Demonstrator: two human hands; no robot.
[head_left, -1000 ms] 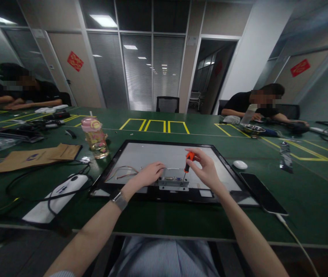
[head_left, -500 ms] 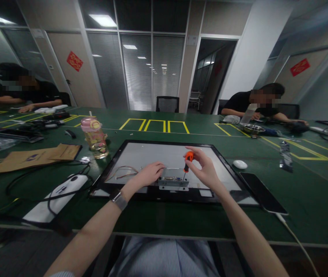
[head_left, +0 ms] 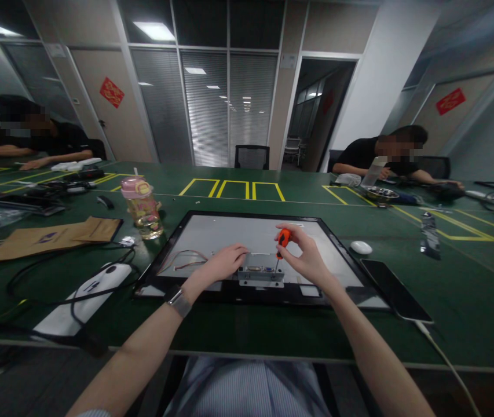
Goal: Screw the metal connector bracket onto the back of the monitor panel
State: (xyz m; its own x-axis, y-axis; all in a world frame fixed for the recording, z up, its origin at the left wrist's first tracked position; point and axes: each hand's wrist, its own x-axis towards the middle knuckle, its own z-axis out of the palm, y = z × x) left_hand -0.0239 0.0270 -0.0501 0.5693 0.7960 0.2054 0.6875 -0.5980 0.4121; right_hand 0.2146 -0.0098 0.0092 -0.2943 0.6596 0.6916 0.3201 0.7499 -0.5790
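My right hand is closed around the orange and black handle of a screwdriver. The screwdriver stands nearly upright, its thin shaft reaching down to the right end of a metal bracket. Connector ports show along this bracket, and a circuit board seems to lie behind it, partly hidden. My left hand grips the bracket's left end, fingertips over its far side and thumb near the front. Beneath both hands a flat display panel with a black frame lies on the table. A thin cable rests on the panel to the left.
Left of the panel stand a pink-topped bottle, a brown paper bag and a white power strip with black cables. On the right lie a phone, a white mouse-like case and a dark packet. Other people sit across the table.
My right fingers have shifted slightly around the screwdriver handle, coming down and curling closer. The left hand, bracket and panel stay where they were.
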